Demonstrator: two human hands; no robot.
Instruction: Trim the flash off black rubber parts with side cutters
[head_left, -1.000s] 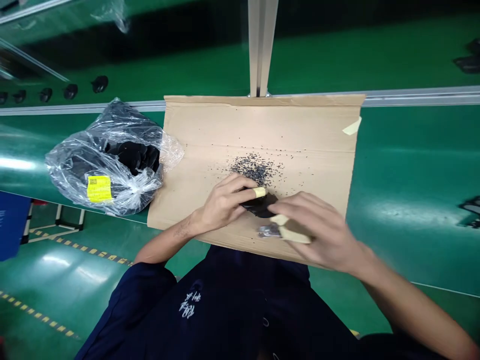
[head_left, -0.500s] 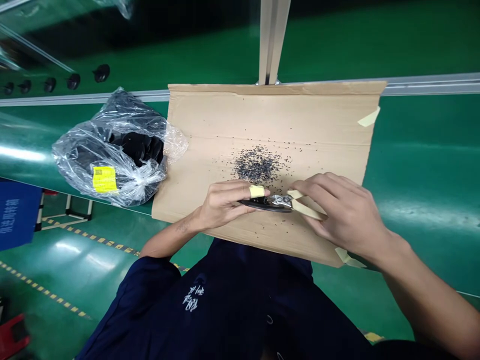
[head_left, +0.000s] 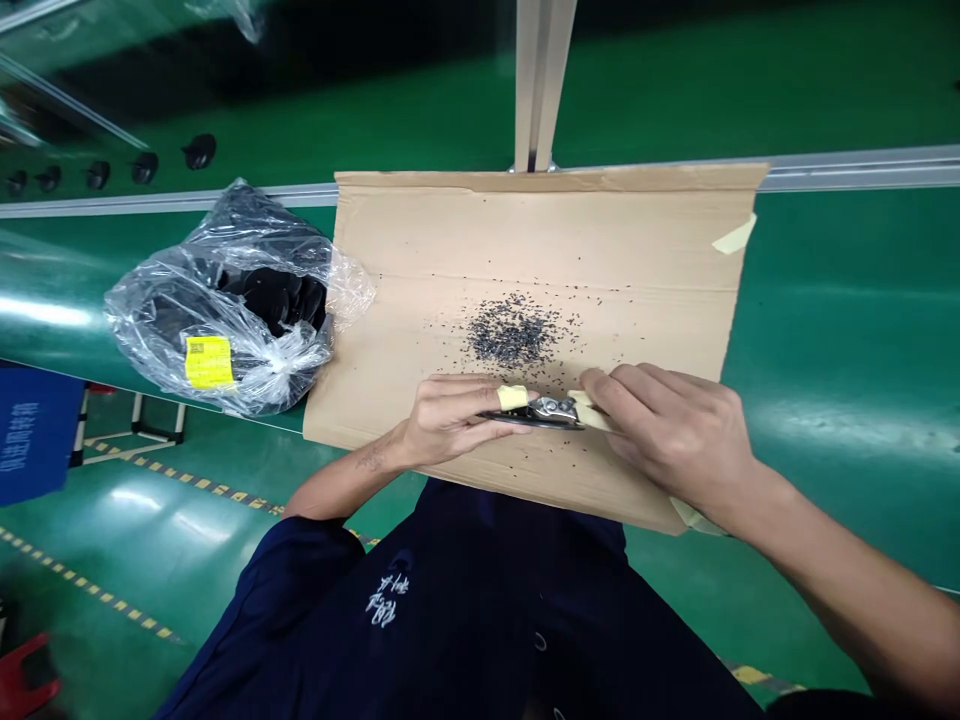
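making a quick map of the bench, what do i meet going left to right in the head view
Blue panel with white lettering → clear plastic bag of black parts → left hand → pliers-like tool → right hand

Left grip (head_left: 450, 418) pinched; right grip (head_left: 675, 425) curled, seemingly tight.
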